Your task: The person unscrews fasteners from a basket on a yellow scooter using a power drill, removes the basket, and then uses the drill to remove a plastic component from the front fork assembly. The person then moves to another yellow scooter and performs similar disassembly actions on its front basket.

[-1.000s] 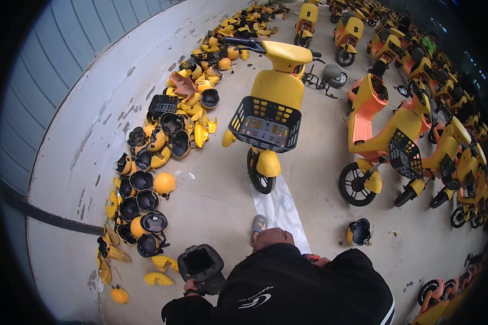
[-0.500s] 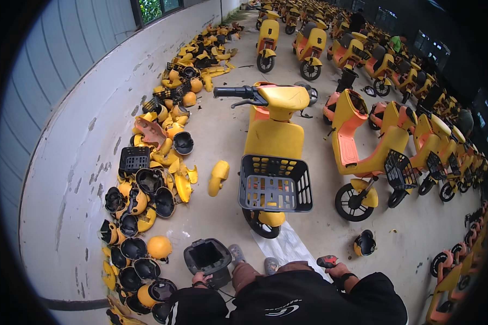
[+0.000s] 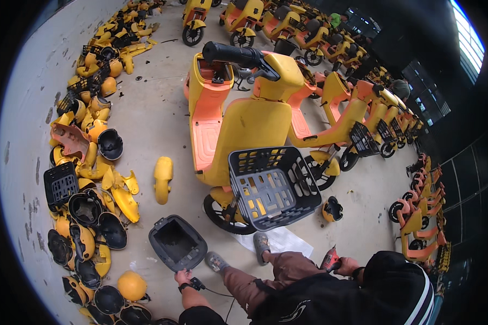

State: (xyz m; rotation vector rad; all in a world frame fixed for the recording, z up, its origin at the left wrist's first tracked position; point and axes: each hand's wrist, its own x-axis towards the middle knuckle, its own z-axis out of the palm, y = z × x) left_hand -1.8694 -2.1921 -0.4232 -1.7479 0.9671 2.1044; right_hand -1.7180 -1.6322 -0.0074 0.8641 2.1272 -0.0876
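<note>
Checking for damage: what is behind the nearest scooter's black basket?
Behind the basket, a yellow panel, a fender and part of the front wheel show; the rest of the wheel is covered.

Scooter workshop or depot, indoors, large hall. Evidence: rows of yellow-and-orange scooters [image 3: 361, 140] to the right and far back; nearest scooter [image 3: 256, 125] has an open, seatless column. Yellow helmets [image 3: 132, 285], loose body panels [image 3: 124, 205] and black baskets [image 3: 61, 184] heap along a scuffed pale wall [image 3: 24, 162] with flaking paint. Bare concrete-looking floor [image 3: 162, 103], dark far side, bright window [image 3: 469, 43] high up. Right hand [image 3: 348, 266] holds a red power tool [image 3: 329, 259], workshop-type gear. Another person [image 3: 336, 20] in green stands among the distant scooters.
</note>
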